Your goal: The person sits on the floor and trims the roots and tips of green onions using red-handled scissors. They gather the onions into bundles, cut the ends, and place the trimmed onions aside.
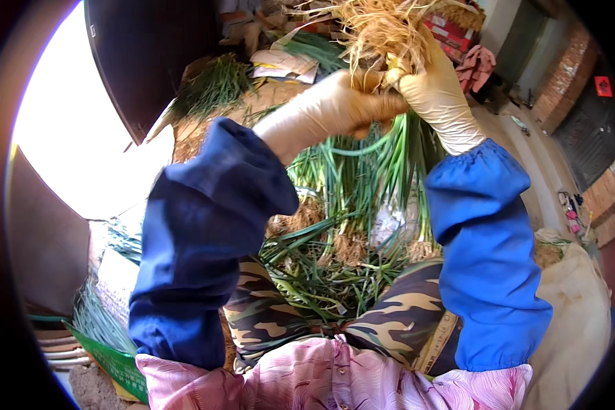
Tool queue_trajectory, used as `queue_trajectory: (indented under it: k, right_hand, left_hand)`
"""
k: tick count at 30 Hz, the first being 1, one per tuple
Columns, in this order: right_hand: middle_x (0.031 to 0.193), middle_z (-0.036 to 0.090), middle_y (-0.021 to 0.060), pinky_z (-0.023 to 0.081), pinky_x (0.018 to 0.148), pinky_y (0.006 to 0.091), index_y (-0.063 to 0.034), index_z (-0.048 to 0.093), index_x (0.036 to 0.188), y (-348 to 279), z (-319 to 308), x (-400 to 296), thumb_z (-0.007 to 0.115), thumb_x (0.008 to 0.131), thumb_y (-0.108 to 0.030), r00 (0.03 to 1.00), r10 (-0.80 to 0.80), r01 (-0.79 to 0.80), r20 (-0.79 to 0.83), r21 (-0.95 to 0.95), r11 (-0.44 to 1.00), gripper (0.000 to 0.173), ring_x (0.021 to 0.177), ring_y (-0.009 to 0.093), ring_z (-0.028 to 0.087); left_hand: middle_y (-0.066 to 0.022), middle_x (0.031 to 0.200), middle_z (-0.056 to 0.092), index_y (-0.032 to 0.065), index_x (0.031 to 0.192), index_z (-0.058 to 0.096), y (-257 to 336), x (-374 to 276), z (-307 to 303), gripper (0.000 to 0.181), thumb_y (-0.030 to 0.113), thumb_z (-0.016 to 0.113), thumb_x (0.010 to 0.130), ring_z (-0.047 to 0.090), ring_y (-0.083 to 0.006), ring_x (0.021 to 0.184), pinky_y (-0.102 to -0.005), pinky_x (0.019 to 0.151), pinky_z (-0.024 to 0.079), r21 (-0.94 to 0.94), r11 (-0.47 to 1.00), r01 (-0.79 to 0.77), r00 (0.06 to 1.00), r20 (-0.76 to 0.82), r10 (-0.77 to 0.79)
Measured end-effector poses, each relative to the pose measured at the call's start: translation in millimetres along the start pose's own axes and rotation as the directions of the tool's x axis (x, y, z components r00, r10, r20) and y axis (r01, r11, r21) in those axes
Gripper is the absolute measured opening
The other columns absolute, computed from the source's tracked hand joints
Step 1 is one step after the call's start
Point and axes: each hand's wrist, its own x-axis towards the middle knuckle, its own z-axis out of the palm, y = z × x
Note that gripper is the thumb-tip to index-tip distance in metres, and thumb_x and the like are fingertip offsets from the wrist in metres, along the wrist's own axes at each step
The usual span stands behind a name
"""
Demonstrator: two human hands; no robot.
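Note:
Both my hands wear cream-coloured thin gloves below blue sleeve covers. My right hand (430, 87) grips a bunch of green onions (407, 148) at its base, roots up and leaves hanging down. Above it spread the bunch's pale, stringy roots (384, 31). My left hand (343, 102) lies against the same bunch just below the roots, slightly blurred; whether its fingers grip anything is hidden. More green onions (348, 195) with brown roots stand beyond my knees. Loose leaves and stalks (333, 287) lie between my legs in camouflage trousers.
A heap of green onions (218, 84) lies at the upper left, near torn cardboard (284, 66). Another person (243, 25) is partly visible at the top. At the lower left is a green bag (107, 359) beside more onion leaves. A pale cloth (569, 312) lies at the right.

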Motion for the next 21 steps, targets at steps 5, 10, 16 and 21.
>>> queue_trajectory:
  k: [5,10,16,21]
  right_hand:
    - [0.097,0.062,0.008,0.05,0.072,0.0292,-0.0032,0.051,0.121,64,-95,-34,0.063,0.073,0.003,0.93,0.368,-0.361,0.017,0.242,0.9,0.05,0.081,0.019,0.059]
    - [0.087,0.061,0.0066,0.051,0.068,0.0284,-0.003,0.055,0.11,95,-238,-70,0.059,0.073,0.015,0.843,0.403,-0.319,-0.357,0.273,0.908,0.041,0.075,0.017,0.06]
    - [0.088,0.062,0.0046,0.049,0.069,0.0286,0.0002,0.055,0.105,14,-327,-56,0.06,0.073,0.003,0.929,0.263,-0.343,-0.261,-0.339,0.876,0.033,0.078,0.015,0.059]
    - [0.104,0.066,0.0135,0.05,0.076,0.0301,-0.0039,0.05,0.128,-18,-239,-95,0.057,0.079,-0.001,0.921,0.373,-0.283,0.111,-0.467,0.838,0.049,0.091,0.021,0.06]
  left_hand:
    - [-0.0137,0.073,0.063,0.0024,0.092,0.062,-52,9,46,0.025,0.024,0.049,0.094,0.06,-0.0277,0.066,-0.0382,0.062,0.046,0.487,0.81,-0.325,0.902,-0.097,0.421]
    - [-0.0248,0.08,0.06,-0.0004,0.096,0.054,-176,-47,-15,0.023,0.02,0.053,0.088,0.059,-0.0439,0.08,-0.0484,0.065,0.048,0.767,0.642,0.023,0.984,-0.129,0.12]
    - [-0.0191,0.108,0.063,0.0021,0.121,0.053,-174,-43,29,0.059,0.036,0.068,0.075,0.059,-0.0348,0.104,-0.0427,0.088,0.047,0.933,0.36,0.006,0.837,0.193,-0.513]
    - [-0.0209,0.133,0.05,0.0037,0.137,0.041,-155,-21,124,0.074,0.024,0.075,0.075,0.049,-0.0307,0.124,-0.036,0.103,0.039,0.339,0.918,-0.207,0.972,0.18,0.153]
